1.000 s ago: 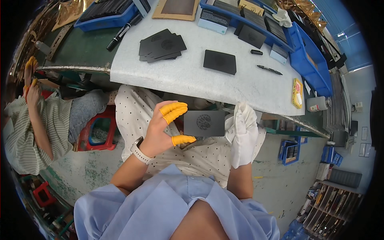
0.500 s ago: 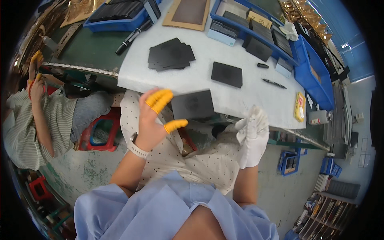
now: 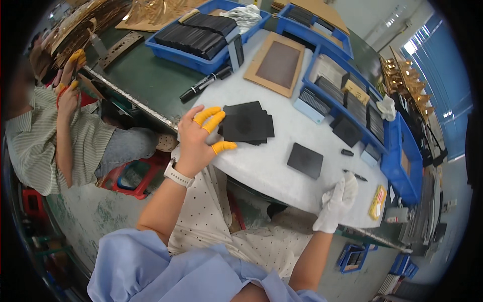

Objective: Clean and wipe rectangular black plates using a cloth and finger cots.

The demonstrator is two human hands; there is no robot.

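Observation:
My left hand [image 3: 198, 133], with yellow finger cots on the thumb and two fingers, is at the left edge of a thin black rectangular plate [image 3: 243, 122]. It grips that edge, and the plate overlaps a fanned pile of similar plates [image 3: 269, 127]. Whether the plate rests fully on the pile is hard to see. My right hand [image 3: 338, 201], in a white glove, is over the table's front right part, its fingers bunched together. Anything inside them is hidden. Between the hands, another black plate [image 3: 305, 160] lies singly on the white table covering [image 3: 271, 173].
Blue trays of black plates [image 3: 191, 38] line the back. A framed brown panel [image 3: 276, 63], black marker [image 3: 198, 89], pen [image 3: 355, 175], small black cap [image 3: 346, 152] and yellow packet [image 3: 377, 201] lie on the table. At left, a person [image 3: 65, 136] sits working.
My left hand has carried the black plate from above my lap to the pile. The right hand has moved forward over the table. My view has shifted too.

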